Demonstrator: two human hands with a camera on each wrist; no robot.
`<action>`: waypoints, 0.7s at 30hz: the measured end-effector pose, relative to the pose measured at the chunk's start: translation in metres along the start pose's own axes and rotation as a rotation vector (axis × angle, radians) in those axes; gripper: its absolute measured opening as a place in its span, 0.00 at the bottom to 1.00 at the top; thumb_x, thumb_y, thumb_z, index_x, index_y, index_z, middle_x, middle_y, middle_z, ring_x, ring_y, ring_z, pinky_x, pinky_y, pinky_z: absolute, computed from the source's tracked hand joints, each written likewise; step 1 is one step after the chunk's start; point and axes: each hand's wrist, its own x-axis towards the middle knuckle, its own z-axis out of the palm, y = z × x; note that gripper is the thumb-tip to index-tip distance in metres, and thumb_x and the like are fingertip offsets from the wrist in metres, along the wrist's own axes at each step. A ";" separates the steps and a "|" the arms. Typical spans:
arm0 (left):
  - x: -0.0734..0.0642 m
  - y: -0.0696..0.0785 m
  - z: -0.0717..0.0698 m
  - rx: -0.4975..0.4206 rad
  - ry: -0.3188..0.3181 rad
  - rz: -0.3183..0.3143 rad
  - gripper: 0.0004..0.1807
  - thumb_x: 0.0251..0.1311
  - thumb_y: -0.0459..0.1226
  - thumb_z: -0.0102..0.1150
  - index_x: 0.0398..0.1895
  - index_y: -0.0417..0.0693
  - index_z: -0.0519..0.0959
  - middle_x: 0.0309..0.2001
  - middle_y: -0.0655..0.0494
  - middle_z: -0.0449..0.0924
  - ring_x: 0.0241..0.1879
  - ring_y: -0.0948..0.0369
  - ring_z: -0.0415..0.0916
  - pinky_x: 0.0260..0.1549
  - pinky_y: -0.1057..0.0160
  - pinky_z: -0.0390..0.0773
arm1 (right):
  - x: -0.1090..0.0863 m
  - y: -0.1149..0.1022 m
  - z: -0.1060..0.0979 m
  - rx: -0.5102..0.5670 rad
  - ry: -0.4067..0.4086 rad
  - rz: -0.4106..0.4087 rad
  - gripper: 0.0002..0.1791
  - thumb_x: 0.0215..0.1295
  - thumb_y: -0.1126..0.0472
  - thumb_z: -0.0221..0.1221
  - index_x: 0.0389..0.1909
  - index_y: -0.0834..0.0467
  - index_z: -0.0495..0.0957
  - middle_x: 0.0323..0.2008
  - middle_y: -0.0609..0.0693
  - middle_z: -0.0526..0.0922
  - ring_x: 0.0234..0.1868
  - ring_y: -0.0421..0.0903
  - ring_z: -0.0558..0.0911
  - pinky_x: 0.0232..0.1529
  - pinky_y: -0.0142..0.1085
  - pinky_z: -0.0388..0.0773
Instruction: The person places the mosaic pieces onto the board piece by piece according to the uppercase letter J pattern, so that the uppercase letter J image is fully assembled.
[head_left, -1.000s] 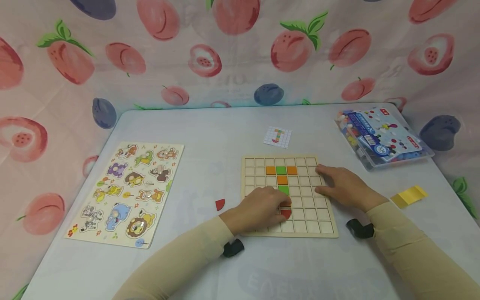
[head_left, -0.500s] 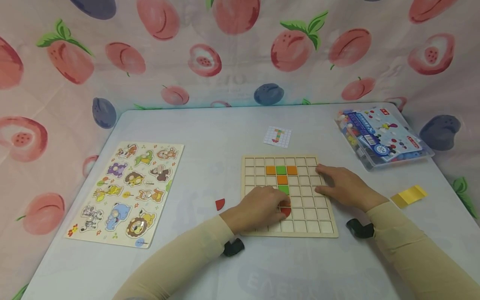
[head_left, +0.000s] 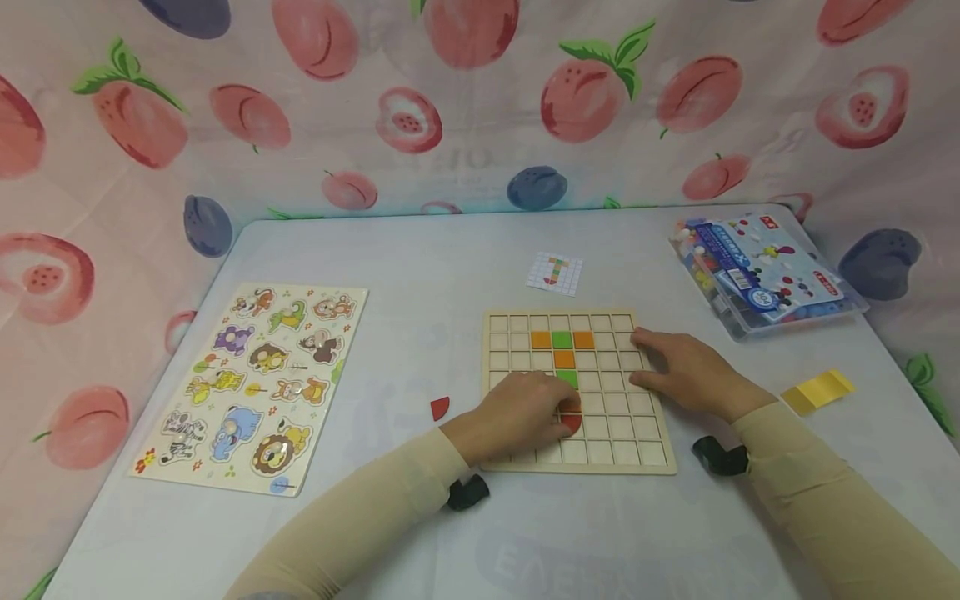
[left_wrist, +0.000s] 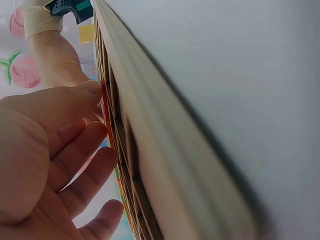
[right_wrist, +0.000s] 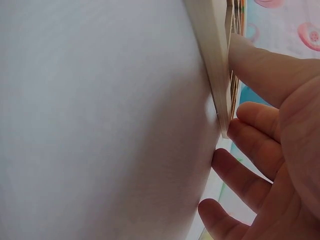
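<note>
A wooden grid board (head_left: 615, 467) lies flat on the table with orange and green square tiles in a T-like column. At the column's lower end sits a red rounded piece (head_left: 572, 423). My left hand (head_left: 517, 419) is over the board, its thumb tip touching the red piece and its index finger bent over the orange tile just above. In the left wrist view the left hand's other fingers (left_wrist: 90, 182) are loosely bent. My right hand (head_left: 690, 375) rests at the board's right edge, thumb and index fingertips touching the frame. A second red piece (head_left: 440, 408) lies left of the board.
Behind the board is a small pattern card (head_left: 555, 273). An animal puzzle board (head_left: 251, 392) lies at the left. A clear plastic box (head_left: 772, 271) of colored parts stands back right, with a folded yellow paper (head_left: 817, 392) nearer on the right.
The red piece on the board has shifted slightly up toward the orange tile, and the left thumb has moved up a little with it. The right hand stays at the edge.
</note>
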 end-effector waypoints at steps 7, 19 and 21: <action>0.000 0.000 0.000 -0.006 0.001 -0.006 0.14 0.62 0.44 0.68 0.49 0.53 0.84 0.34 0.67 0.78 0.36 0.67 0.72 0.43 0.66 0.72 | 0.000 -0.001 -0.001 0.004 -0.007 0.000 0.38 0.68 0.52 0.64 0.72 0.66 0.63 0.71 0.67 0.63 0.70 0.69 0.62 0.67 0.61 0.57; 0.001 0.000 0.000 -0.013 -0.002 -0.030 0.15 0.62 0.44 0.68 0.50 0.52 0.84 0.35 0.67 0.79 0.36 0.67 0.73 0.43 0.67 0.72 | 0.000 -0.002 -0.001 0.015 -0.016 0.014 0.39 0.68 0.51 0.64 0.73 0.66 0.62 0.71 0.67 0.62 0.71 0.69 0.61 0.68 0.61 0.56; 0.001 0.000 0.000 -0.008 -0.003 -0.031 0.15 0.62 0.44 0.68 0.51 0.52 0.84 0.36 0.67 0.79 0.36 0.67 0.72 0.43 0.67 0.72 | 0.000 -0.001 -0.001 0.016 -0.017 0.015 0.39 0.68 0.51 0.64 0.73 0.66 0.62 0.71 0.67 0.62 0.71 0.69 0.61 0.67 0.61 0.56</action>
